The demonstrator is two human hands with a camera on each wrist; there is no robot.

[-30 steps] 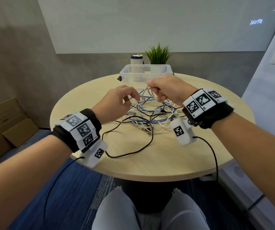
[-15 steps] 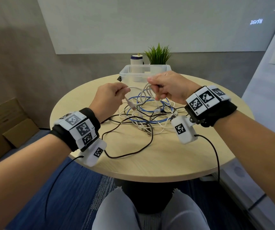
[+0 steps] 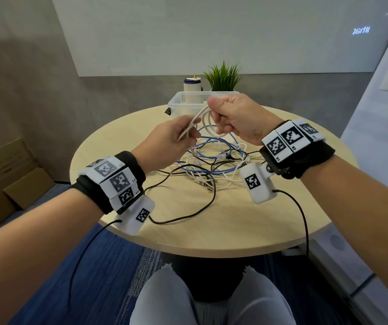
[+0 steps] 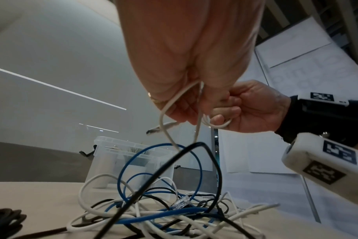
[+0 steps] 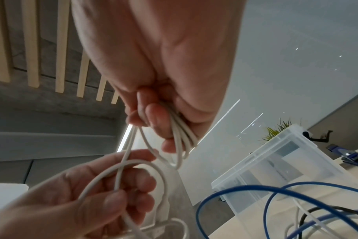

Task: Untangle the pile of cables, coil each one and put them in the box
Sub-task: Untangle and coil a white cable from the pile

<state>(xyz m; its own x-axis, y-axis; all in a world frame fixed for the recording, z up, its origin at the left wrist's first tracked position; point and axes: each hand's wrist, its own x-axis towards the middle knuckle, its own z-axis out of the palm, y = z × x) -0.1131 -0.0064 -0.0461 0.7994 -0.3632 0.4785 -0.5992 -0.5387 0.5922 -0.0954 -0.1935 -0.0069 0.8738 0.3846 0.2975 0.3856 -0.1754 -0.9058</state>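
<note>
i see both hands up above the round wooden surface (image 3: 235,221), working one white cable (image 3: 206,118) lifted out of the pile. my right hand (image 3: 237,118) is clenched round several loops of it, a small coil bunched in the fist; right wrist view shows the loops (image 5: 182,139) hanging out under the curled fingers (image 5: 153,119). left hand (image 3: 167,141) sits just beside it, lower & to the left, thumb + fingers pinching a strand of the same white cable, which runs slanted up to the right hand. in the left wrist view the strand (image 4: 164,116) drops from the left hand twd the pile.

rest of the cable pile (image 3: 211,165) lies on the surface under and just beyond the hands: a blue network cable (image 3: 223,146) in big loops w/ a clear plug (image 4: 182,202), more white leads, and black cable (image 3: 188,214) trailing off toward the near edge. all tangled together, can't tell how many.

clear plastic box (image 3: 179,106) stands at the far edge of the surface, behind the hands, open top; nothing visible through its walls. behind it a small green potted plant (image 3: 222,77) and a white cylinder w/ dark band (image 3: 192,86). cardboard boxes (image 3: 8,174) on the floor at left
</note>
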